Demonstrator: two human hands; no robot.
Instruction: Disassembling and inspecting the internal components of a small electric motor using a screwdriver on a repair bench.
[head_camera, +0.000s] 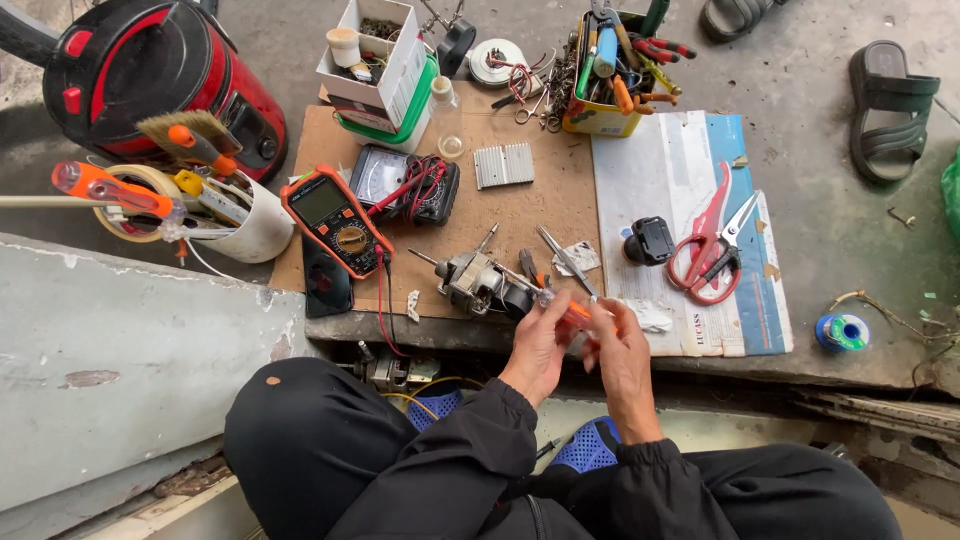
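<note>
My left hand (537, 345) and my right hand (622, 357) are close together over the front edge of the work board. Both grip an orange-handled screwdriver (574, 313), whose metal shaft (566, 262) points up and away over the cardboard. A small electric motor (474, 279) with a metal frame lies just left of my hands on the cardboard sheet (545, 215). A small black plastic part (650, 241) sits to the right of the shaft.
An orange multimeter (336, 219) with red leads lies at left. Red-handled scissors (712, 243) rest on a paper sheet. A yellow tool box (607, 70), a white cup of tools (243, 215), a red appliance (150, 75), a solder spool (842, 332) and sandals (888, 110) surround the board.
</note>
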